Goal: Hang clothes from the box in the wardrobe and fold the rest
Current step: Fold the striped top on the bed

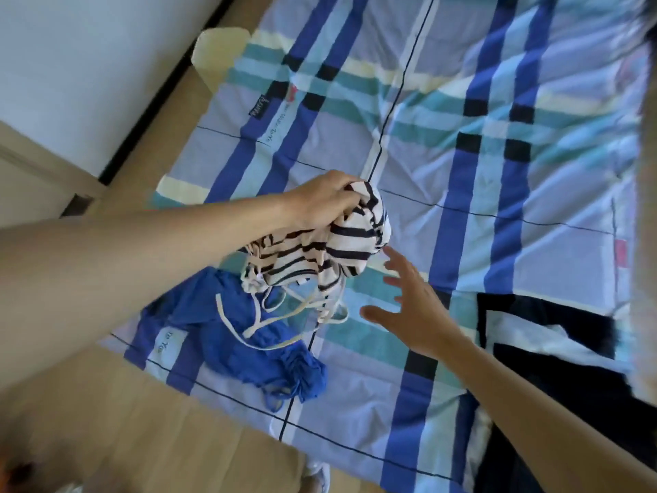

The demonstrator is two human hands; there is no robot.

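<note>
One plaid bedsheet [462,172] beside tan floor [106,421], left hand [320,201] clamped on striped garment [341,243], right hand [409,307] spread apart above.

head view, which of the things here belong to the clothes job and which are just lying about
Job: striped garment, gripped by the left hand; blue garment; dark and white garment; right hand, open.
Lying about: checked bedsheet; wooden floor.

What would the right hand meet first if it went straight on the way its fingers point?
Most likely the bunched striped garment gripped by the left hand; the open right hand points at its lower edge. Depth is unclear from one view.
</note>
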